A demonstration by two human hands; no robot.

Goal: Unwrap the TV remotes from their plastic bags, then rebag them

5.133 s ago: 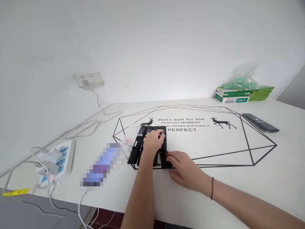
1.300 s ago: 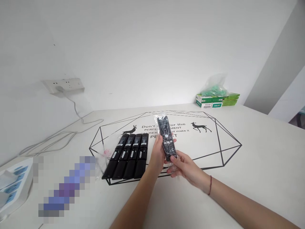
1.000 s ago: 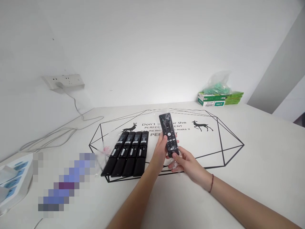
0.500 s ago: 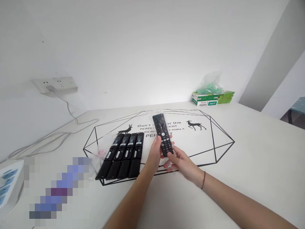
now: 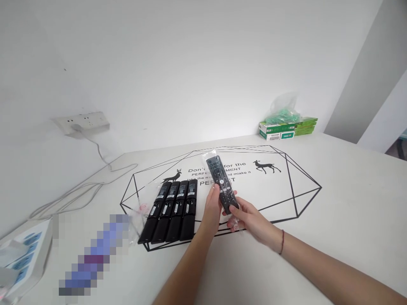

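A black remote control (image 5: 222, 182) with its buttons facing up is in a clear plastic sleeve, tilted over the printed mat. My left hand (image 5: 212, 208) grips its left side, thumb near the middle buttons. At the lower end, my right hand (image 5: 247, 217) closes on the remote, thumb on its front, with crumpled plastic (image 5: 234, 223) under the fingers. To the left, several black remotes (image 5: 173, 212) lie side by side, backs up, their battery bays showing. Clear plastic wrapping (image 5: 140, 212) lies beside that row.
Green and white boxes (image 5: 276, 130) with a clear bag (image 5: 284, 111) on top stand by the back wall. A wall socket (image 5: 85, 123) feeds grey cables (image 5: 73, 186) along the left. A power strip (image 5: 32, 258) and a blurred-out blue object (image 5: 95, 258) sit at front left.
The view has shifted slightly, so the scene sits a little further right. Both hands still hold the sleeved remote, which is tilted a bit more.
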